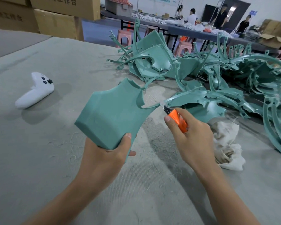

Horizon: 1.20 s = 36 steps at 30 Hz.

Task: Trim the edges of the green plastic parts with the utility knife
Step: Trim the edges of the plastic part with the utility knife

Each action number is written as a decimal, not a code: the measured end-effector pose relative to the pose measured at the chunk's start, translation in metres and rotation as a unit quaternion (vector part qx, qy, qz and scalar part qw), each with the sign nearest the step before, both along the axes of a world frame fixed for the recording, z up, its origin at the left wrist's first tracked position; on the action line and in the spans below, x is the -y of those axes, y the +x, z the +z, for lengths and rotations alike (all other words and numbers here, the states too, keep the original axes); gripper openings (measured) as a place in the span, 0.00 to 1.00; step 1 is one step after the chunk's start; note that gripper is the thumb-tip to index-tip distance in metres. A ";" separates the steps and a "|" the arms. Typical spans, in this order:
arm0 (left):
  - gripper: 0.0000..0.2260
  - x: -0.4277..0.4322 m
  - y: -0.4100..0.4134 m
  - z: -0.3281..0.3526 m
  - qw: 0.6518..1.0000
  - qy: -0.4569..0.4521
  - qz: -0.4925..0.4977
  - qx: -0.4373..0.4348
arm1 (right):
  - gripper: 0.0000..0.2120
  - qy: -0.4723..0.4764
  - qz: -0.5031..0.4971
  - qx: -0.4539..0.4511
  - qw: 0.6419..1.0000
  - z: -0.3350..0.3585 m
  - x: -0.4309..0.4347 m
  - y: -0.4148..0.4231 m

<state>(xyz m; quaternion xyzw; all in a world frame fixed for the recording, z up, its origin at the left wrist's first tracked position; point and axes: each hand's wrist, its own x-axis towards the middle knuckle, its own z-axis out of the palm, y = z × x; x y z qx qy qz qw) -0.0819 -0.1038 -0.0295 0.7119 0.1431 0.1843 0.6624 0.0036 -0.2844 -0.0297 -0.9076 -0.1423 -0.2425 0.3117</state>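
My left hand (110, 150) grips the lower corner of a green plastic part (115, 112) and holds it tilted above the table. A thin curl of shaved plastic hangs from the part's notched right edge. My right hand (188, 138) grips an orange utility knife (177, 119). The knife's blade tip touches the upper right edge of the held part. A large heap of green plastic parts (209, 75), flat panels and curved strips, lies behind and to the right of my hands.
A white game controller (35, 90) lies on the grey cloth-covered table (39, 151) at left. A crumpled white rag (227, 143) sits right of my right hand. Cardboard boxes (55, 18) stand at the far left. Several people work at a long table behind.
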 end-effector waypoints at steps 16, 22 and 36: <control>0.09 0.002 -0.001 0.004 0.999 -0.019 0.000 -0.043 | 0.19 0.071 -0.071 0.064 0.993 -0.003 0.020 0.019; 0.10 0.000 -0.002 0.007 0.999 -0.024 -0.015 -0.029 | 0.12 0.152 0.039 0.005 0.988 -0.002 0.013 0.017; 0.03 0.000 -0.003 0.008 0.997 0.028 -0.050 -0.051 | 0.07 0.179 0.093 -0.089 0.975 -0.004 0.016 0.026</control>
